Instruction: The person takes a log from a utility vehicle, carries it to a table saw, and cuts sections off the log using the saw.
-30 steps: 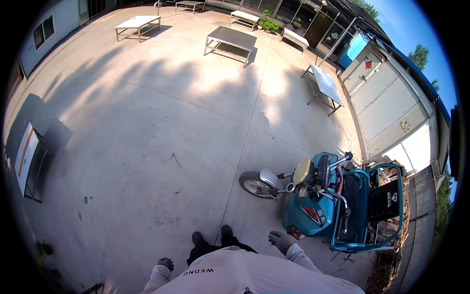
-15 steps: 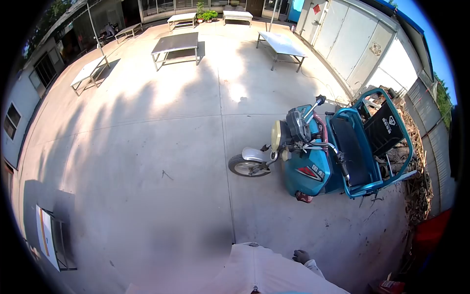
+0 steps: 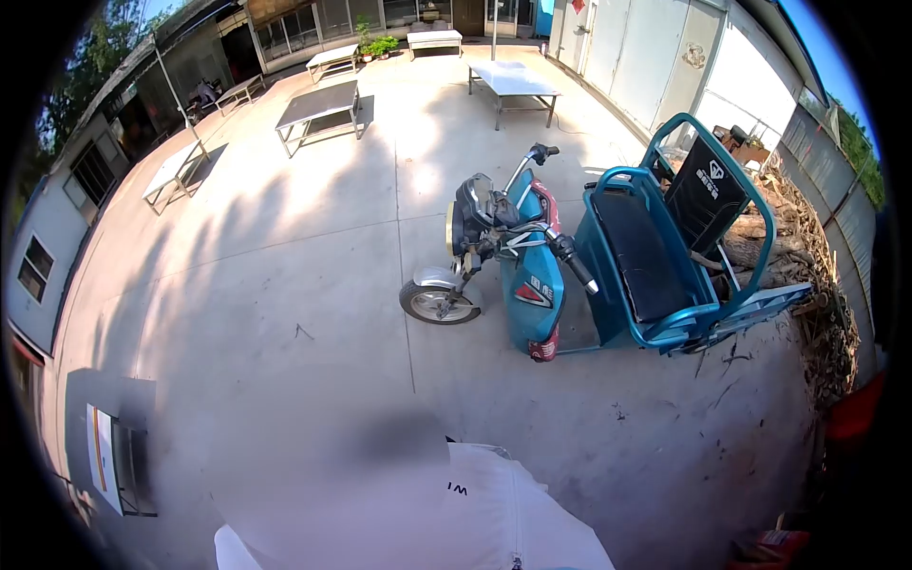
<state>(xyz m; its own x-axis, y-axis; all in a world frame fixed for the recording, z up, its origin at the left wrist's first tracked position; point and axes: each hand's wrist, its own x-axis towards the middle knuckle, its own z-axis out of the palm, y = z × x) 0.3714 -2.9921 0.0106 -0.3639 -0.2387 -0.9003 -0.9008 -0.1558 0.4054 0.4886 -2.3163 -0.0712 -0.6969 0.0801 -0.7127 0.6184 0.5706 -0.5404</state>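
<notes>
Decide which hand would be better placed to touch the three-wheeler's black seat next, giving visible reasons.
Probably the right. The black seat lies ahead and to the right of the white top, so that side looks nearer. Neither hand is in view, so this rests on body position alone.

Shirt [image 3: 532,527]: inverted lettering [image 3: 458,489] beside the zip [image 3: 517,556]. A W and a stroke of the adjoining letter are visible; the remainder is blurred. Tricycle [image 3: 594,275] backrest [image 3: 708,218]: white angular emblem [image 3: 716,170] near the top edge, with a row of white characters [image 3: 710,183] directly beneath, too small to read. Front panel [image 3: 522,318]: two white characters [image 3: 541,286] above the lower edge, the first apparently 国, the second indistinct; red triangular mark [image 3: 530,296] adjoining. Door [image 3: 572,33]: red sign [image 3: 578,5] at the upper edge of the view, wording illegible.
</notes>
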